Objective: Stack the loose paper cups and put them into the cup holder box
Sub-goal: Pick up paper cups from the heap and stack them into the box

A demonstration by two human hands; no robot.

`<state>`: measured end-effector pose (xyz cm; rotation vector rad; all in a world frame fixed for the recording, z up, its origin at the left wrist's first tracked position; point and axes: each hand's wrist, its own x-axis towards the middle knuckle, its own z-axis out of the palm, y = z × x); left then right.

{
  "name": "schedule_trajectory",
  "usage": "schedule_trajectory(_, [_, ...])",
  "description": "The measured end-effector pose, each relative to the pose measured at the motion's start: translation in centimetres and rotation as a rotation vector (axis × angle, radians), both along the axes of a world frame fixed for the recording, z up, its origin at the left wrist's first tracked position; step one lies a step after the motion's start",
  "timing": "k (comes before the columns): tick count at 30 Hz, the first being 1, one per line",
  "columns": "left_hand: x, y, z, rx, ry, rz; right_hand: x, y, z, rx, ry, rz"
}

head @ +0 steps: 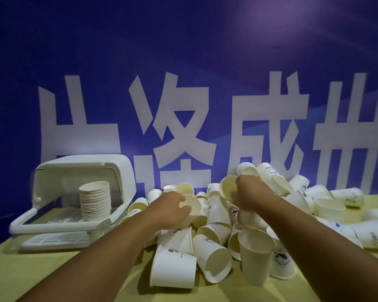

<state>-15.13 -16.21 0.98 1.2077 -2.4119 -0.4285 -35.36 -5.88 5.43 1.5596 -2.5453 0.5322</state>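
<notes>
A heap of loose white paper cups covers the middle and right of the table, most lying on their sides. My left hand grips one cup by its rim, thumb inside the mouth. My right hand holds another cup higher in the pile, its opening turned toward me. At the left stands the white cup holder box with its clear lid swung open, and a nested stack of cups stands upright inside it.
The table wears a pale yellow cloth. A blue banner with large white characters rises right behind the box and the heap. More cups are strewn toward the right edge.
</notes>
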Motion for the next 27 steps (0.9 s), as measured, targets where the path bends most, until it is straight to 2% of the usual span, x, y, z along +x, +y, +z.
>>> schedule_trajectory(8, [5.2,-0.2,1.0,-0.101,0.381,0.06,3.9,-0.3,1.0,-0.283,0.037,0.114])
schedule_trajectory(16, [11.1,-0.8,0.7,-0.377,0.64,0.162,10.5,-3.4,0.0,-0.496,-0.195,0.256])
schedule_trajectory(24, [15.4,-3.0,-0.5,-0.6,0.801,0.321,15.9,-6.7,-1.3,-0.575,-0.317,0.341])
schedule_trajectory(27, [16.7,-4.2,-0.7,-0.672,0.749,0.368,17.5,-7.9,-0.9,-0.598,-0.358,0.38])
